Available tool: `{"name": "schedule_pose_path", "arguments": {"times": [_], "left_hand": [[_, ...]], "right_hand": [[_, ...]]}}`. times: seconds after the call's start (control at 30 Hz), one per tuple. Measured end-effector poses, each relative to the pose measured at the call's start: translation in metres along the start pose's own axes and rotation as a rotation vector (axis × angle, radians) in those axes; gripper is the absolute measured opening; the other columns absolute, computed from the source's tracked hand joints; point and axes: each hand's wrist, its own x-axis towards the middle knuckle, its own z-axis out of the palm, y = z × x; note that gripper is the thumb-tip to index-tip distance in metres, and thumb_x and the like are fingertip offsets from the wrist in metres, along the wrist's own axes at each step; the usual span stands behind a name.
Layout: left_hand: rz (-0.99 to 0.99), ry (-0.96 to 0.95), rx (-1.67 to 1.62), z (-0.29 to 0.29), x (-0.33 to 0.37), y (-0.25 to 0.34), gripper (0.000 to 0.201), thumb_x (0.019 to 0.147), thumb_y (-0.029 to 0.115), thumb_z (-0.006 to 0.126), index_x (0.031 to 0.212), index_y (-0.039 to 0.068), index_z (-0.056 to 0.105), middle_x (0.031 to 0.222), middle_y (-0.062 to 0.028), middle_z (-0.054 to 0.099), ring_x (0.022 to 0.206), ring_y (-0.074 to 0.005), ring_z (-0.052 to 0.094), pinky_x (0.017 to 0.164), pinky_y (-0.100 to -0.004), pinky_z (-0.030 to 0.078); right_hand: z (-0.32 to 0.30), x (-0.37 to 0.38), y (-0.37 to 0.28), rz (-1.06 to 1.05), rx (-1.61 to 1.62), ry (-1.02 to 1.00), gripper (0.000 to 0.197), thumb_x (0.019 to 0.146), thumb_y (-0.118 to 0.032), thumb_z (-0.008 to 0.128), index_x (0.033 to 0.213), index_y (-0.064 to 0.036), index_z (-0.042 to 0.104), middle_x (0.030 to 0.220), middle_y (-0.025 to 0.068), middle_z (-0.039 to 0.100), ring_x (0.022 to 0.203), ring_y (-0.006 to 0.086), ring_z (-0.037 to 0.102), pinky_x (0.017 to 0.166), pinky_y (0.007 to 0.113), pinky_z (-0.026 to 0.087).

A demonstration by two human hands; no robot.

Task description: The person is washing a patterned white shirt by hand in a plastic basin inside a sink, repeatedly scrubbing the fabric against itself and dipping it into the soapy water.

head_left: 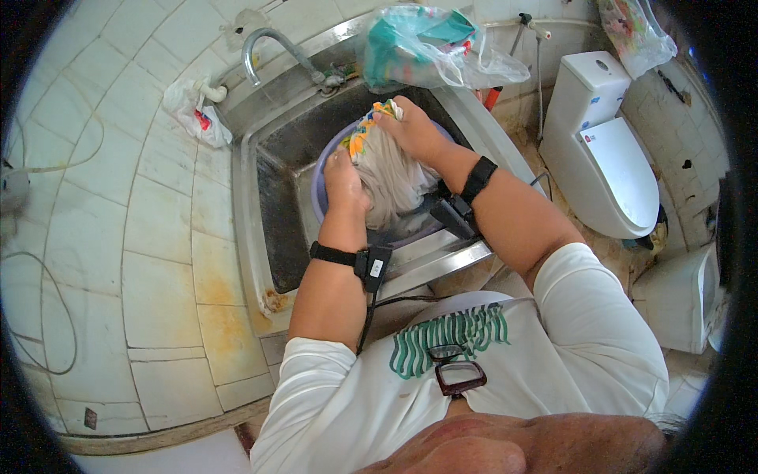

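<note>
My left hand and my right hand are both closed on a piece of wet-looking cloth. The cloth is mostly pale grey-beige, with a yellow, orange and white patterned edge bunched between my hands. Its lower folds hang down into a round purple basin, where some water seems to show. The basin stands inside a metal sink. Most fingertips are hidden behind the cloth. What kind of cloth item it is cannot be made out.
A curved faucet rises behind the basin. On the sink's back right corner sits a clear and green plastic bag. Another small bag hangs on the tiled wall at left. A white toilet stands to the right, near a pale bin.
</note>
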Motion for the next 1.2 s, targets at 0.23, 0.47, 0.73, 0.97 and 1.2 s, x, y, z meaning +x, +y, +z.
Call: {"name": "schedule_pose_path", "arguments": {"times": [0.23,0.47,0.73,0.97,1.2], "left_hand": [[-0.133,-0.261,0.107,0.017,-0.021,0.011,0.033,0.093,0.023,0.052,0.114,-0.001,0.052,0.108,-0.0125,0.060,0.096,-0.0236,0.061,0.084,-0.0381,0.049],[0.033,-0.108,0.011,0.014,-0.013,0.009,0.028,0.093,0.023,0.050,0.114,0.003,0.053,0.111,-0.0104,0.060,0.105,-0.0241,0.056,0.091,-0.0411,0.044],[-0.164,-0.171,-0.342,0.012,-0.018,0.013,0.050,0.086,0.052,0.046,0.104,0.007,0.058,0.107,-0.0109,0.061,0.103,-0.0277,0.056,0.093,-0.0437,0.042],[-0.275,-0.076,-0.244,0.035,-0.027,0.001,0.052,0.090,0.051,0.044,0.121,0.009,0.051,0.125,-0.0098,0.054,0.114,-0.0304,0.050,0.099,-0.0474,0.037],[-0.214,-0.115,-0.240,0.027,-0.016,-0.008,0.048,0.092,0.047,0.041,0.120,0.009,0.051,0.123,-0.0104,0.055,0.113,-0.0286,0.052,0.098,-0.0464,0.039]], "right_hand": [[0.000,0.004,-0.003,0.143,0.277,0.141,0.034,0.085,-0.025,0.063,0.100,0.0026,0.049,0.087,0.0157,0.060,0.077,0.0193,0.057,0.069,0.034,0.046],[-0.002,0.001,-0.018,0.107,0.181,0.012,0.033,0.085,-0.025,0.063,0.101,0.0016,0.050,0.084,0.0145,0.061,0.075,0.0202,0.058,0.068,0.035,0.046],[0.010,-0.032,-0.059,-0.410,-0.306,-0.406,0.032,0.082,-0.034,0.060,0.100,-0.0088,0.054,0.082,0.0212,0.061,0.077,0.0407,0.059,0.067,0.046,0.046],[0.020,-0.020,-0.049,-0.184,-0.573,-0.148,0.035,0.087,-0.041,0.051,0.086,-0.0065,0.056,0.075,0.0214,0.061,0.075,0.0402,0.060,0.066,0.049,0.046],[0.020,-0.022,-0.043,-0.254,-0.457,-0.093,0.036,0.087,-0.039,0.052,0.081,-0.0035,0.057,0.073,0.0225,0.060,0.070,0.0417,0.058,0.064,0.049,0.045]]}}
